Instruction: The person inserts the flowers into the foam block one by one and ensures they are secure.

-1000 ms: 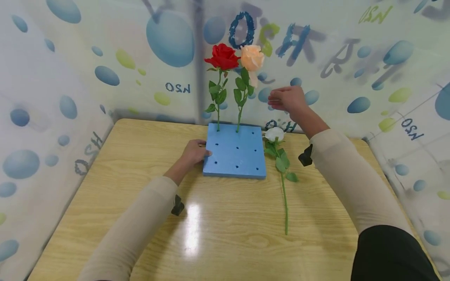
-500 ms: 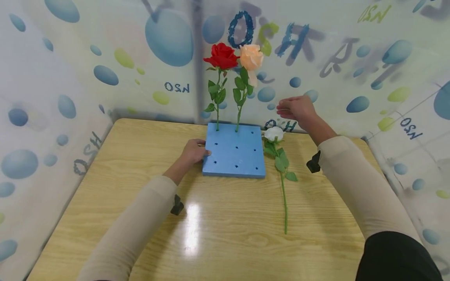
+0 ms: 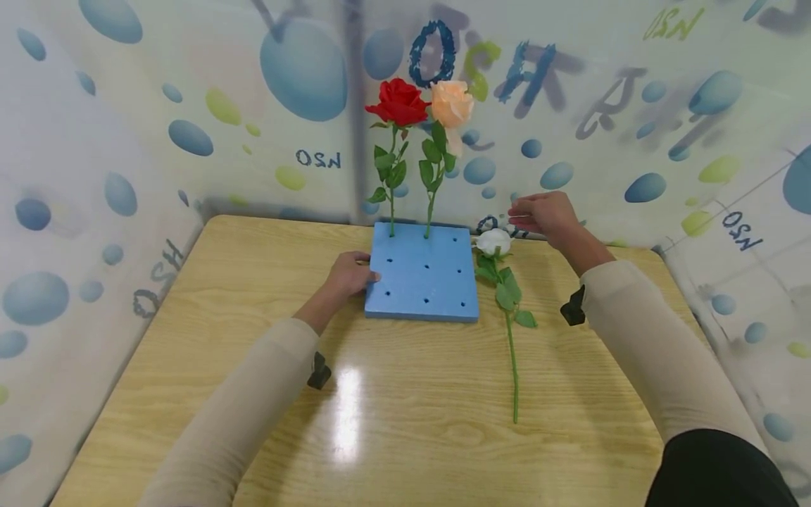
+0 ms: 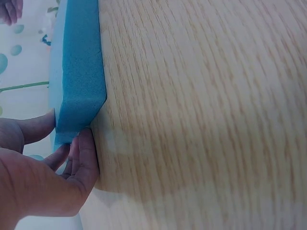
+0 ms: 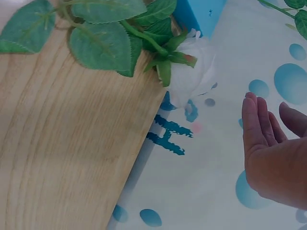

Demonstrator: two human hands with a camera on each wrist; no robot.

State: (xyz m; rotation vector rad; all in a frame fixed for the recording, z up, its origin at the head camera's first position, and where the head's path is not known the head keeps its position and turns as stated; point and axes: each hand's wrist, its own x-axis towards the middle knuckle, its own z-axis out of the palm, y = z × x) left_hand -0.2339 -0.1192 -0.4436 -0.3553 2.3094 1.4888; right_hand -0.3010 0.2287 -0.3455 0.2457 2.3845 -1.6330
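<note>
A blue foam board (image 3: 405,282) with rows of small holes lies at the back of the table. My left hand (image 3: 348,274) grips its left edge; the left wrist view has the thumb on the top face and the fingers (image 4: 86,153) against the side. Upright in the board's back row stand a red rose (image 3: 398,104) and a peach rose (image 3: 452,104). Right of the board a white rose (image 3: 493,242) lies on the table, stem toward me. My right hand (image 3: 546,213) hovers beyond its bloom, fingers nearly straight, holding nothing.
The wooden table (image 3: 418,394) meets a patterned wall covering (image 3: 241,91) right behind the board. More of that covering rises at the left and right sides. In the right wrist view, green leaves (image 5: 100,45) of the white rose spread over the tabletop.
My right hand has moved down and to the right, away from the peach rose and nearer the white rose. The left hand, board and flowers have stayed in place.
</note>
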